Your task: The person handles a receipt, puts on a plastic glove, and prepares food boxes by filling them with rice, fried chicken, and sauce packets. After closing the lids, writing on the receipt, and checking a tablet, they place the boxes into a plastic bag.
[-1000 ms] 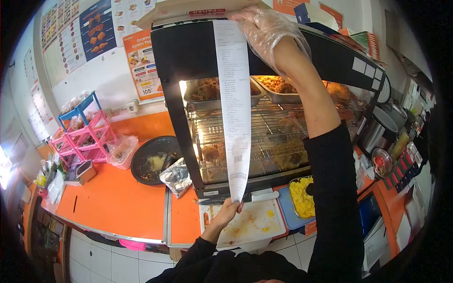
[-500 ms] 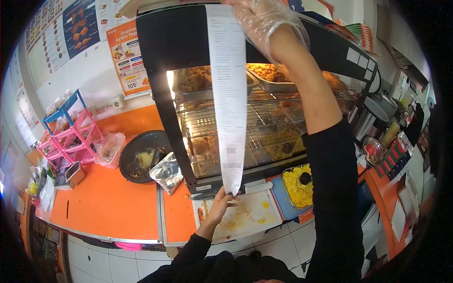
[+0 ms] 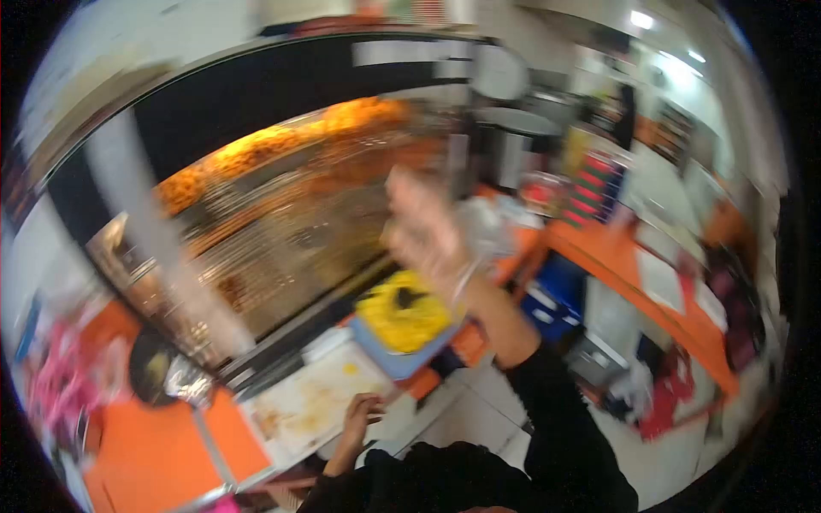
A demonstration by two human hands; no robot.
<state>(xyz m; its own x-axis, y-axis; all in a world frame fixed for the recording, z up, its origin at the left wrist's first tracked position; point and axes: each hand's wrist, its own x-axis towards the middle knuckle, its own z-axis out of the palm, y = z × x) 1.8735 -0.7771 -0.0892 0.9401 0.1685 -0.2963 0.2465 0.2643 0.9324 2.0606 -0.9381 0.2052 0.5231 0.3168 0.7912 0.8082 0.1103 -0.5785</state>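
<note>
My left hand is over the front edge of the stained white cutting board, its fingers loosely bent and apart, with nothing visible in them. Blurred by motion, my right hand is raised in front of the glass food cabinet, above the tray of yellow food. Its fingers look stretched out and empty, and clear plastic shows near the wrist. The long white paper strip hangs down the left part of the cabinet front, touched by neither hand.
At the lower left are a dark pan, crumpled foil and a pink rack on the orange counter. A second orange counter runs along the right, with a blue crate below it.
The view has swung right. My right hand has let go of the paper strip's top and come down to the right. My left hand has left its lower end.
</note>
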